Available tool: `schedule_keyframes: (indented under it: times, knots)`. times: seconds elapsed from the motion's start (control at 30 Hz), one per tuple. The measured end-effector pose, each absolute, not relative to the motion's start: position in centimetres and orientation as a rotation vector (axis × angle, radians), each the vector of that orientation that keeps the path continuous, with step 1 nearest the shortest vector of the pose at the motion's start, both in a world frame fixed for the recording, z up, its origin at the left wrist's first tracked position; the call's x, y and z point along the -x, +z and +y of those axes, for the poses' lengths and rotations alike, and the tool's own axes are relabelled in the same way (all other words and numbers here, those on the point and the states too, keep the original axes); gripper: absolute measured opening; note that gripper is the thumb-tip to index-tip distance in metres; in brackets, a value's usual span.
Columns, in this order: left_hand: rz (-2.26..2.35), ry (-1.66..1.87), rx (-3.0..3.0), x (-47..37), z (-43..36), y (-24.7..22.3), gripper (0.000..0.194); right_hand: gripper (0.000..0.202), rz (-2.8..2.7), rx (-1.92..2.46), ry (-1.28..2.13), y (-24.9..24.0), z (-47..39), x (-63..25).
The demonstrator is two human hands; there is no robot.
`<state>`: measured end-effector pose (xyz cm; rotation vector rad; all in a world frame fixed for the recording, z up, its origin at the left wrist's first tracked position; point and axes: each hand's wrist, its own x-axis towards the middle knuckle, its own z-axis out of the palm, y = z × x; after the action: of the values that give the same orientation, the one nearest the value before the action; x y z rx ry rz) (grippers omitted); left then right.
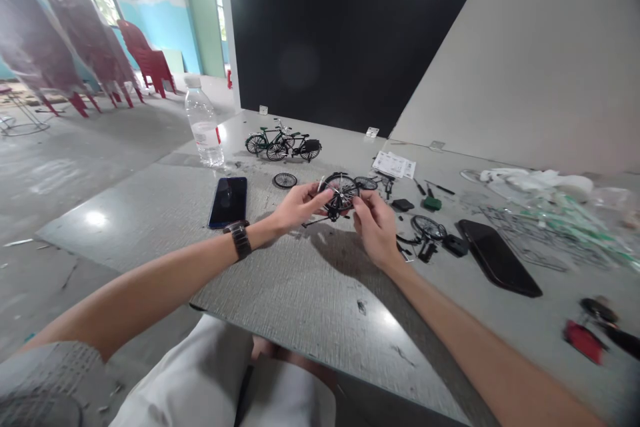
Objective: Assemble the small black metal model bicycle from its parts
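Above the middle of the grey table [280,280], a small black spoked wheel [341,192] with attached black model-bicycle parts is held between both hands. My left hand [301,205] grips its left side, thumb on the spokes. On the right side, my right hand [374,221] pinches the wheel's edge between thumb and fingers. A loose wheel [285,180] lies behind my left hand. Two small model bicycles, one green [265,139] and one black [295,148], stand farther back. More black parts [429,227] lie to the right of my right hand.
A blue-edged phone [229,202] and a water bottle [204,123] are at the left. White papers [395,164], a larger black phone [497,257], plastic bags [550,193] and a red item [584,341] are at the right. A dark panel [340,33] rises behind.
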<state>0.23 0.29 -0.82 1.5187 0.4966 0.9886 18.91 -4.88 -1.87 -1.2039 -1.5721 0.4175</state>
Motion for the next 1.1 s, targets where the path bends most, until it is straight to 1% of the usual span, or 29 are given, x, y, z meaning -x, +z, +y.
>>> schedule_keyframes:
  times: [0.1, 0.2, 0.3, 0.43, 0.6, 0.83, 1.1]
  knots:
    - [0.529, 0.965, -1.542, -0.3, -0.1, -0.7, 0.033, 0.029, -1.478, 1.184, 0.521, -1.9, -4.9, -18.8]
    - [0.503, 0.966, -1.493, -0.3, -0.2, -0.5, 0.029, 0.028, -1.489, 1.181, 0.525, -2.0, -4.8, -18.7]
    - [0.530, 0.984, -1.462, -0.4, -0.2, -0.6, 0.027, 0.027, -1.505, 1.192, 0.448, -1.8, -4.9, -18.8]
    - [0.577, 0.996, -1.460, -0.5, 0.1, -1.1, 0.027, 0.042, -1.536, 1.256, 0.245, -1.3, -5.6, -18.9]
    - [0.586, 1.011, -1.472, -0.7, 0.6, -1.9, 0.027, 0.036, -1.667, 1.249, 0.088, -0.9, -5.8, -19.1]
    - [0.609, 1.000, -1.512, -0.7, 0.8, -2.0, 0.030, 0.041, -1.688, 1.265, 0.030, -0.8, -5.6, -19.2]
    - [0.617, 0.937, -1.606, -0.6, 0.4, -1.8, 0.029, 0.043, -1.711, 1.267, 0.042, -0.6, -5.8, -19.0]
